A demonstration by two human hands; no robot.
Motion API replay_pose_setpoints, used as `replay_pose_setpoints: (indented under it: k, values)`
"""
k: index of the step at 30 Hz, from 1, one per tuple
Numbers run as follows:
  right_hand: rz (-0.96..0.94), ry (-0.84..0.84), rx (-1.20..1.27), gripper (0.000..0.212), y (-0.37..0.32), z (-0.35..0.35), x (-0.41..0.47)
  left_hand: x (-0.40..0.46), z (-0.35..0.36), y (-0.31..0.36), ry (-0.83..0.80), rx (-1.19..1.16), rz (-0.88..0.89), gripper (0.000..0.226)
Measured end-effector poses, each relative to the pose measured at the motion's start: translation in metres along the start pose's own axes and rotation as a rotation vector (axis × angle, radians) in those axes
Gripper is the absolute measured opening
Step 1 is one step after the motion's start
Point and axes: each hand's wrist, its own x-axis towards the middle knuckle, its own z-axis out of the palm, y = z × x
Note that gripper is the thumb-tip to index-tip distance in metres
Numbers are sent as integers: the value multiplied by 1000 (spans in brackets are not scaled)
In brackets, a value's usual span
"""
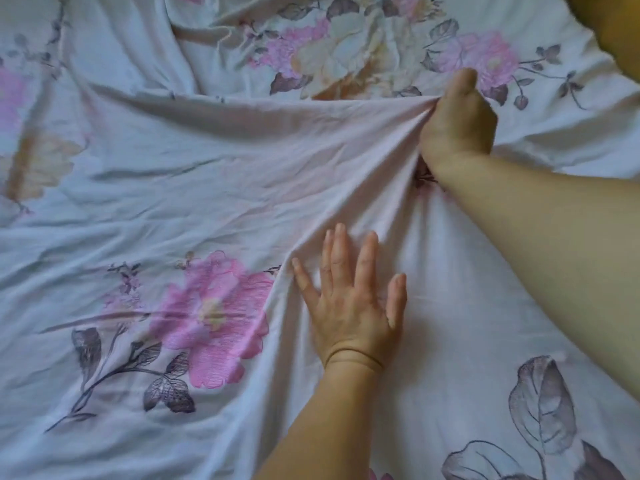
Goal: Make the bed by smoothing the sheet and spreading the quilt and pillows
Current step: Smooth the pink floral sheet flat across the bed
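Head view: right hand (457, 123) gripping quilt (207, 188), left hand (349, 303) flat.

Hands on floral sheet (173, 174)
Right hand (457, 123), at 2 o'clock, grips a gathered fold of fabric. Left hand (349, 303), at 6 o'clock, presses flat with fingers spread, beside a pink flower print (214, 317).

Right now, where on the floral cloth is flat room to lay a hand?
Flat patch: right of the left hand, below the right forearm. Crowded: folds fan leftward from the right hand, which grips bunched floral cloth, and wrinkles surround the pink flower.
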Motion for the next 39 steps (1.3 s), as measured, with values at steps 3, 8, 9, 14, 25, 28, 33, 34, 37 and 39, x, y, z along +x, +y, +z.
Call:
replay_pose_setpoints:
  k: [3, 8, 9, 14, 25, 28, 33, 34, 37, 39]
  values:
    - [12, -31, 24, 35, 14, 15, 3, 2, 1, 0, -31, 53, -15, 53]
    - [-119, -336, -322, 52, 50, 37, -13, 7, 4, 5, -244, 172, -64, 60]
    - [-137, -375, -369, 55, 53, 39, -16, 11, 4, 6, -270, 201, -46, 62]
    - [-162, -386, -445, 51, 48, 42, 3, 94, 16, -9, -443, 298, 70, 65]
    - [-117, -351, -277, 50, -33, 66, 104, 197, 41, -26, -220, 85, 103, 76]
    - [-149, -444, -265, 31, -51, 75, 121, 200, 41, -27, -128, 10, 86, 72]
    - [-209, -293, -271, 28, -63, 81, 121, 198, 45, -30, -54, -9, 142, 65]
    - [-181, -205, -195, 24, -64, 75, 124, 197, 45, -31, -44, -16, 156, 64]
    - [124, 23, 154, 37, -72, 50, 151, 196, 44, -32, -3, -36, 215, 61]
    - [310, 149, 544, 44, -71, 36, 177, 196, 45, -33, 8, -39, 214, 60]
